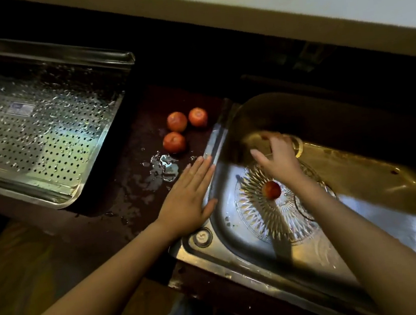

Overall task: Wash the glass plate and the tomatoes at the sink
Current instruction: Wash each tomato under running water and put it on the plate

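A cut-glass plate lies flat in the steel sink. One tomato rests on the plate's middle. Three tomatoes sit together on the dark wet counter, left of the sink. My left hand lies flat with fingers spread on the counter at the sink's left rim, holding nothing. My right hand hovers over the plate's far edge, blurred, fingers pointing down toward the sink; nothing shows in it. The tap is not visible.
A perforated steel drain tray stands on the left, wet. A puddle lies on the counter beside my left hand. A round fitting sits at the sink's near-left corner. A pale wall runs along the back.
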A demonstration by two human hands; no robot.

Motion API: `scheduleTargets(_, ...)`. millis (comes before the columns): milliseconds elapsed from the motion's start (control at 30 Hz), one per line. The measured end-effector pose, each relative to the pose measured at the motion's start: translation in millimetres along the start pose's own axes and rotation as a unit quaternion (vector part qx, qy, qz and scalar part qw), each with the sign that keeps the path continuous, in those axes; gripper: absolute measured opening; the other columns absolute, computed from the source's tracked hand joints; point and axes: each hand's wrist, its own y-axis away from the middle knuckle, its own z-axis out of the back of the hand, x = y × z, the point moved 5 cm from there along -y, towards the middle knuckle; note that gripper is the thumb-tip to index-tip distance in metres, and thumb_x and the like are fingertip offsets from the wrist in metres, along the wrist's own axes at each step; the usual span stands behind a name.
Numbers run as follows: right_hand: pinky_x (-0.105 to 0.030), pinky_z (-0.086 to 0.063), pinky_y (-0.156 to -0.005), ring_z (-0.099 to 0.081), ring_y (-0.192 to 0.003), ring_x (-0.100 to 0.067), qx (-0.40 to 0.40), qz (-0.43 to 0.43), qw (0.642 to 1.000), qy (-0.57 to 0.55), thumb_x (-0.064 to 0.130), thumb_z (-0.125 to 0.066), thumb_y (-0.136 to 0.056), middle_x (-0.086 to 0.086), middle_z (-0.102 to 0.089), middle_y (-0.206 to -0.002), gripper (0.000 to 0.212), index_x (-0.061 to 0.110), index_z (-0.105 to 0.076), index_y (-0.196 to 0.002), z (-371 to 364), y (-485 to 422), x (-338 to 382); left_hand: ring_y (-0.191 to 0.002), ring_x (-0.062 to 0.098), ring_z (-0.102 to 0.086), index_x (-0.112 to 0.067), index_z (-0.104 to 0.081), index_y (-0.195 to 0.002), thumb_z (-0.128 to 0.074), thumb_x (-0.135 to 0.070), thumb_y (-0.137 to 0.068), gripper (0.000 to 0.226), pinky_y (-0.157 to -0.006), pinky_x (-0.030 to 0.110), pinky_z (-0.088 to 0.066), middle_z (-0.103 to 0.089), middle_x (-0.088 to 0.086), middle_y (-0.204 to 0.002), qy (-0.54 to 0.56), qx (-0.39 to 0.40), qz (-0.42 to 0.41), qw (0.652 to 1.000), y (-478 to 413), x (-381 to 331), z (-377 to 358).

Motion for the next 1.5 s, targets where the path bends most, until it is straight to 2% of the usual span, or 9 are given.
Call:
scheduleTargets(200, -0.036, -0.031, -0.099, -0.035, -0.122, -0.028, 0.03, 0.191, 0.981, 0.016, 0.045, -0.063, -0.083, -0.005, -0.043, -0.14, 0.061, 0.02, -0.044, -0.135, 18.0, -46.6, 102.9, -0.145, 0.027, -0.007, -0.006, -0.02, -0.146, -0.036, -0.042, -0.09, 0.069, -0.119, 0.041, -0.013, -0.011, 0.011, -0.156, -0.002, 0.016, 0.0, 1.0, 0.3, 2.7, -3.5)
scheduleTargets(467, -0.027, -0.03, -0.093, -0.039, -0.115, -0.028, 0.058, 0.202, 0.977, 0.038, 0.041, -0.068, -0.08, -0.004, -0.049, -0.131, 0.058, 0.023, -0.05, -0.132, -21.2, -65.5, 129.5, -0.142, 0.03, -0.017, -0.003, -0.03, -0.143, -0.044, -0.04, -0.088, 0.068, -0.116, 0.045, -0.02, -0.024, 0.015, -0.153, 0.006, -0.017, -0.024, 1.0, 0.8, 2.1, 0.7)
scheduleTargets(633, -0.018, -0.028, -0.095, -0.041, -0.122, -0.024, 0.05, 0.178, 0.98, -0.076, 0.027, -0.07, -0.081, -0.007, -0.053, -0.132, 0.055, 0.013, -0.051, -0.13, 7.5, -47.7, 122.2, -0.145, 0.024, -0.017, -0.008, -0.029, -0.144, -0.045, -0.034, -0.094, 0.058, -0.12, 0.036, -0.013, -0.023, 0.011, -0.154, 0.11, -0.034, 0.01, 0.993, -5.5, 1.5, 19.3)
scheduleTargets(733, -0.004, -0.032, -0.092, -0.046, -0.119, -0.01, 0.065, 0.166, 0.969, -0.171, 0.017, -0.069, -0.082, -0.005, -0.053, -0.131, 0.054, 0.011, -0.049, -0.132, 50.1, -23.8, 109.1, -0.127, 0.028, -0.045, -0.005, -0.045, -0.135, -0.048, -0.02, -0.092, 0.045, -0.109, 0.044, -0.034, -0.05, 0.014, -0.137, 0.196, -0.122, 0.065, 0.971, -25.5, -6.1, 53.0)
scheduleTargets(867, -0.006, -0.033, -0.095, -0.047, -0.116, -0.007, 0.045, 0.14, 0.972, -0.184, 0.017, -0.069, -0.082, 0.005, -0.052, -0.125, 0.054, 0.017, -0.049, -0.131, 112.9, 20.8, 85.1, -0.111, 0.025, -0.051, -0.009, -0.049, -0.131, -0.039, -0.017, -0.097, 0.037, -0.097, 0.033, -0.035, -0.061, 0.011, -0.118, 0.264, -0.157, 0.085, 0.948, -69.7, -40.0, 90.6)
scheduleTargets(1033, -0.006, -0.031, -0.088, -0.044, -0.105, -0.011, -0.062, 0.092, 0.988, -0.111, 0.024, -0.073, -0.078, 0.013, -0.053, -0.116, 0.052, 0.023, -0.054, -0.126, 189.8, 82.0, 42.5, -0.08, 0.02, -0.057, -0.013, -0.062, -0.11, -0.036, -0.02, -0.099, 0.03, -0.081, 0.03, -0.042, -0.065, 0.012, -0.089, 0.53, -0.056, 0.11, 0.839, -119.0, -122.0, 108.9)
scheduleTargets(1200, -0.005, -0.032, -0.088, -0.042, -0.109, -0.011, -0.163, -0.005, 0.98, -0.11, 0.024, -0.072, -0.078, 0.005, -0.055, -0.118, 0.048, 0.028, -0.054, -0.122, 228.8, 148.2, -27.2, -0.055, 0.002, -0.052, -0.014, -0.062, -0.085, -0.039, -0.034, -0.098, 0.033, -0.056, 0.014, -0.042, -0.056, -0.003, -0.063, 0.567, 0.05, 0.046, 0.821, -145.2, -227.5, 102.8)
scheduleTargets(1333, -0.027, -0.043, -0.098, -0.052, -0.113, -0.013, -0.236, -0.118, 0.92, -0.289, 0.033, -0.043, -0.096, 0.001, -0.055, -0.125, 0.022, 0.04, -0.054, -0.114, 231.9, 199.0, -92.2, -0.055, 0.01, -0.046, -0.008, -0.056, -0.102, -0.039, -0.034, -0.098, 0.031, -0.049, 0.021, -0.035, -0.052, 0.003, -0.069, 0.629, 0.176, 0.019, 0.757, -148.4, -317.3, 68.6)
scheduleTargets(1500, -0.03, -0.049, -0.07, -0.06, -0.088, -0.018, -0.36, -0.198, 0.777, -0.476, 0.037, -0.029, -0.1, -0.013, -0.06, -0.112, 0.032, 0.035, -0.062, -0.1, 240.4, 237.5, -134.8, -0.053, 0.01, -0.049, -0.013, -0.047, -0.097, -0.042, -0.036, -0.097, 0.023, -0.046, 0.019, -0.041, -0.056, 0.006, -0.078, 0.695, 0.286, 0.04, 0.659, -143.8, -401.4, 38.6)
